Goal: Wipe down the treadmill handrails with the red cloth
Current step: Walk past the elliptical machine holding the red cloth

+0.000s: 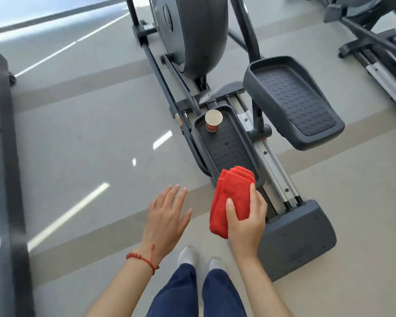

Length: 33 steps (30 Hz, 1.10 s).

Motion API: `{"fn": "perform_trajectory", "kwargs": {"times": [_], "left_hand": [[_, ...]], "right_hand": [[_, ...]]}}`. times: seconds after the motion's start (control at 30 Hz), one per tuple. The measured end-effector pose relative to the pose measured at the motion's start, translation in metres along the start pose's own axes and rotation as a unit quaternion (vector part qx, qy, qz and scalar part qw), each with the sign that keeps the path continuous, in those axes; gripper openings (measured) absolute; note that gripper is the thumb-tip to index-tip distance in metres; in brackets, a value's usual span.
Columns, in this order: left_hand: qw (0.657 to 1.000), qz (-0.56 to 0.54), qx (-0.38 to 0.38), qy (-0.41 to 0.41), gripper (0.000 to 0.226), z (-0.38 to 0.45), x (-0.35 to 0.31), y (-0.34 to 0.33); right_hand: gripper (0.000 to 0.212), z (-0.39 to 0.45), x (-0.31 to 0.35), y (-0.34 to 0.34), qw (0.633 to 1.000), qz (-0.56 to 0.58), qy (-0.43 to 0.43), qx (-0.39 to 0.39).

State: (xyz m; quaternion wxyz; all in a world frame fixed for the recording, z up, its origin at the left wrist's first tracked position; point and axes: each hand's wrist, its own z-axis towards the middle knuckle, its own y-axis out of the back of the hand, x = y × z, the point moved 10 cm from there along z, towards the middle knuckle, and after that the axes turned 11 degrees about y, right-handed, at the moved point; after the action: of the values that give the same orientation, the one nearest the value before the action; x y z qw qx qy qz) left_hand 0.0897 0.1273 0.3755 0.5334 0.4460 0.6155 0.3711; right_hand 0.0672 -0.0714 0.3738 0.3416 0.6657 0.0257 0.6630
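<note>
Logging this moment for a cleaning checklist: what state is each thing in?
red cloth: folded, gripped in right hand
left hand: open, empty, fingers spread
paper cup: upright on the lower pedal
other pedal: raised, bare

Right hand [246, 216] gripping folded red cloth [229, 197]. Left hand [166, 216] spread, empty. Paper cup [213, 120] upright on elliptical pedal [226, 145].
</note>
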Motion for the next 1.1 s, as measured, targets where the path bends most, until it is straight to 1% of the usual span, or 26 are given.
{"fn": "perform_trajectory", "kwargs": {"times": [0.13,0.27,0.37,0.47,0.63,0.83,0.9,1.03,1.1], "left_hand": [[0.999,-0.003,-0.02,0.047,0.067,-0.016,0.012,0.035],[0.994,-0.014,-0.056,0.097,0.063,-0.035,0.021,0.068],[0.989,-0.019,-0.076,0.128,0.061,-0.05,0.025,0.087],[0.981,-0.024,-0.09,0.168,0.064,-0.065,0.033,0.102],[0.967,-0.025,-0.104,0.231,0.07,-0.093,0.048,0.13],[0.947,-0.019,-0.129,0.295,0.071,-0.131,0.079,0.16],[0.94,-0.021,-0.145,0.31,0.068,-0.146,0.091,0.171],[0.923,-0.035,-0.189,0.333,0.051,-0.181,0.118,0.191],[0.917,-0.037,-0.197,0.345,0.05,-0.198,0.134,0.2]], "right_hand": [[0.067,0.005,0.042,0.002,0.998,0.019,0.031,0.041],[0.071,0.009,0.077,0.007,0.994,0.018,0.066,0.083],[0.07,0.013,0.098,0.01,0.989,0.024,0.096,0.106],[0.067,0.018,0.12,0.009,0.984,0.041,0.118,0.131],[0.072,0.015,0.159,-0.002,0.969,0.068,0.167,0.168],[0.066,-0.014,0.208,-0.025,0.943,0.084,0.223,0.232],[0.066,-0.028,0.222,-0.033,0.935,0.089,0.235,0.251],[0.064,-0.059,0.249,-0.05,0.921,0.112,0.253,0.276],[0.063,-0.077,0.263,-0.059,0.912,0.119,0.265,0.291]]}}
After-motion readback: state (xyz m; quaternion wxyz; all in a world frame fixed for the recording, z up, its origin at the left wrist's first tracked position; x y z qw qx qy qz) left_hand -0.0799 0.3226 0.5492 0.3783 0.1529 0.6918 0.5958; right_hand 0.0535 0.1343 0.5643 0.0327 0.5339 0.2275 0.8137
